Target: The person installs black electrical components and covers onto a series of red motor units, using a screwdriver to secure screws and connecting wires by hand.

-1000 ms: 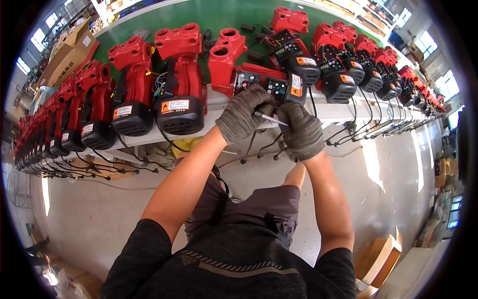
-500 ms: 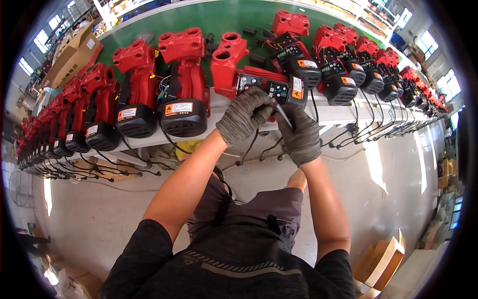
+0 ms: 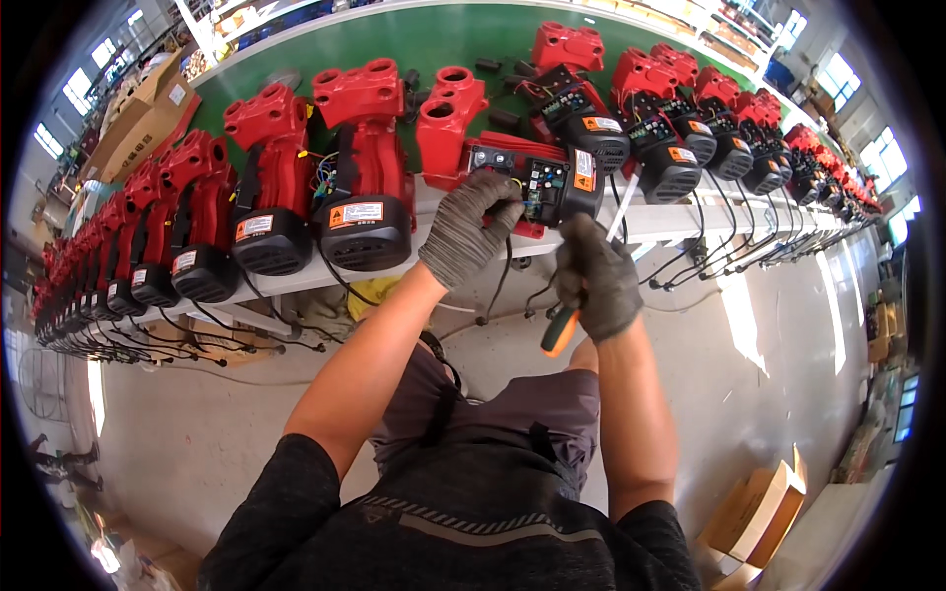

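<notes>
In front of me a red and black power-tool body lies on its side, its circuit board exposed. My left hand, in a grey knit glove, rests at the near edge of this body, fingertips bent together beside the board. What they pinch, if anything, is hidden. My right hand, gloved alike, is wrapped round a screwdriver, held just off the bench edge. Its orange and dark handle sticks out below the fist, and a pale shaft points up past the knuckles.
Rows of similar red and black tool bodies line the green-topped bench on both sides. Black power cords hang over its front edge. One cardboard box stands at the far left, another on the floor at lower right.
My right hand has drawn away from the left hand and turned, so the screwdriver handle now shows below it. My left hand stays by the circuit board.
</notes>
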